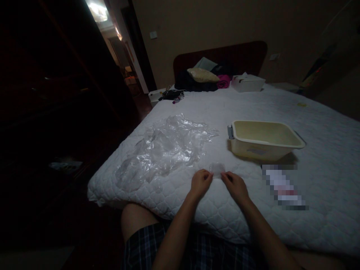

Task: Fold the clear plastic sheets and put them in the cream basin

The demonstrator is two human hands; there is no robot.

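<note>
Both my hands are close together over the white quilted bed [219, 210], near its front edge. A small clear plastic bag [217, 168] lies between them. My left hand [201, 182] pinches its left edge, fingers closed. At the opposite edge, my right hand [235, 186] is closed in a similar pinch. To the left spreads a crumpled heap of clear plastic bags [168, 146], shiny and partly see-through. Beyond my right hand stands a cream plastic bin [261, 150] with grey handles; what I can see of its inside holds nothing.
A blurred-out flat item [284, 187] lies right of my right hand. Toward the headboard [222, 56] are piled pillows and cloth [202, 75], a white box [247, 82] and a dark tangle with cords [171, 94]. The bed's left edge drops to a dark floor.
</note>
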